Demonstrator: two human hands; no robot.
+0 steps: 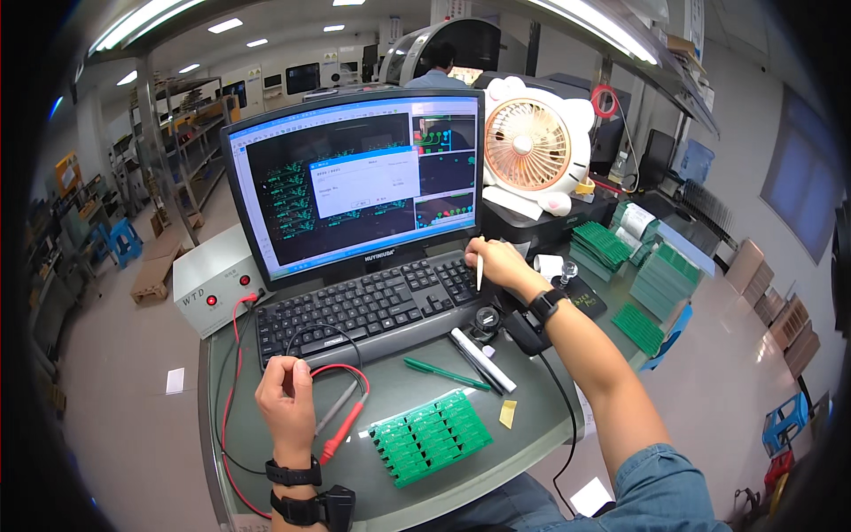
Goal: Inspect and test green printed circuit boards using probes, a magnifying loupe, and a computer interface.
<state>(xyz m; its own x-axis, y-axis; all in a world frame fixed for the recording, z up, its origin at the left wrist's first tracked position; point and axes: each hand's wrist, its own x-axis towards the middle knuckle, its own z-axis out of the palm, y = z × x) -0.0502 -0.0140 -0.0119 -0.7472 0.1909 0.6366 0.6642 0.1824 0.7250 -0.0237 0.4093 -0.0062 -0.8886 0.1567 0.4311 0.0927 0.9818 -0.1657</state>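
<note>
My right hand (496, 263) is over the number pad at the right end of the black keyboard (381, 297). A thin white pointed stick (480, 273) juts down from its closed fingers. In front of the keyboard's left end, my left hand (285, 399) is curled into a loose fist; whatever it may hold is hidden. Beside that hand lie a red test probe (341, 433) and a grey test probe (335, 408) with their leads. A green circuit board panel (430, 437) rests flat near the table's front edge. The monitor (355, 177) shows a dialog box over a board layout.
Between keyboard and board panel lie a green pen (446, 373) and a white marker (483, 359). A white box with red knobs (217, 279) stands at left. Behind my right arm are a cat-shaped fan (536, 146) and stacked green boards (665, 279). A person (439, 66) is farther back.
</note>
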